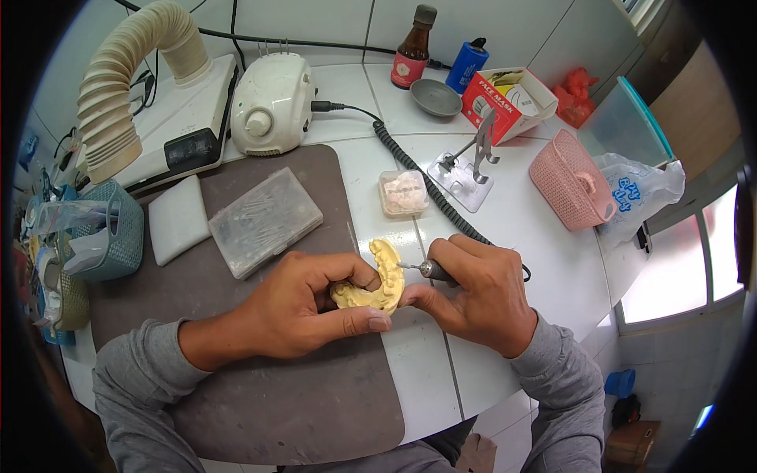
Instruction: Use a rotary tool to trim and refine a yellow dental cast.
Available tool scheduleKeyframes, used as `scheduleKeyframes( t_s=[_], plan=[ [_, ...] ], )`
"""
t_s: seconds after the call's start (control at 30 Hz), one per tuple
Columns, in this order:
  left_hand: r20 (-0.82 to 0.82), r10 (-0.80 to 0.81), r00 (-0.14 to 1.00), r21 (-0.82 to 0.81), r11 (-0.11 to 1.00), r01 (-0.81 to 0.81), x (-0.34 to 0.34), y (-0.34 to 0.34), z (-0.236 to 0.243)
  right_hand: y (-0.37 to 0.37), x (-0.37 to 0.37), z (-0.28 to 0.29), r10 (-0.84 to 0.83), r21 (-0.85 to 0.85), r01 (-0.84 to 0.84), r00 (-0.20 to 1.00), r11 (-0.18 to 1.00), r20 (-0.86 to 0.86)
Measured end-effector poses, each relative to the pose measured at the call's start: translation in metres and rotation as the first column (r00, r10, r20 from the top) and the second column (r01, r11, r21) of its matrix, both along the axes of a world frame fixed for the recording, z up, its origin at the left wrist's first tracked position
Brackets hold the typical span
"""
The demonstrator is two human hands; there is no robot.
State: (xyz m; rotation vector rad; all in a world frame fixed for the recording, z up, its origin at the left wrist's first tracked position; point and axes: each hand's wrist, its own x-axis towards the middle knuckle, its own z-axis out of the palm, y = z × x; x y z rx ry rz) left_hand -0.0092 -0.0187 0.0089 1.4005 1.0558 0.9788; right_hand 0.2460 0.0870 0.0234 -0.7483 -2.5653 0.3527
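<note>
A yellow, horseshoe-shaped dental cast [385,277] is gripped between the thumb and fingers of my left hand [311,296], above the right edge of a brown mat. My right hand [485,292] holds a rotary handpiece [436,271] like a pen. Its thin metal bur points left and reaches the cast's outer right side; whether it touches cannot be told. The right thumb rests close against the lower right of the cast. From behind the right hand, a coiled black cord [426,185] runs back to the white control unit [272,106] with a round knob.
On the brown mat [292,402] lie a clear case of burs [266,221] and a white pad [178,219]. A ribbed hose [106,102] arches at the back left. Beyond my hands stand a small clear box [404,194], a metal stand [465,177] and a pink basket [569,181].
</note>
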Motion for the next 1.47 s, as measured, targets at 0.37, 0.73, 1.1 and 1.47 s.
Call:
scheduleKeyframes(
  t_s=[0.37, 0.73, 1.1, 1.47],
  plan=[
    [-0.04, -0.007, 0.999, -0.008, 1.0, 0.006, -0.001, 0.0, 0.005, -0.001, 0.0, 0.003, 0.007, 0.012, -0.007, 1.0, 1.0, -0.004],
    [-0.03, -0.01, 1.0, -0.024, 1.0, 0.01, -0.001, 0.0, 0.005, -0.002, 0.0, 0.003, 0.012, 0.029, -0.012, 1.0, 1.0, 0.016],
    [-0.009, -0.008, 1.0, -0.022, 1.0, 0.008, -0.001, 0.0, 0.003, -0.005, -0.001, 0.009, 0.004, -0.033, -0.002, 0.999, 0.999, 0.049],
    [0.02, -0.005, 1.0, 0.023, 1.0, 0.005, -0.001, 0.0, -0.005, -0.001, 0.0, 0.004, 0.004, -0.002, -0.003, 1.0, 1.0, 0.01]
  ],
)
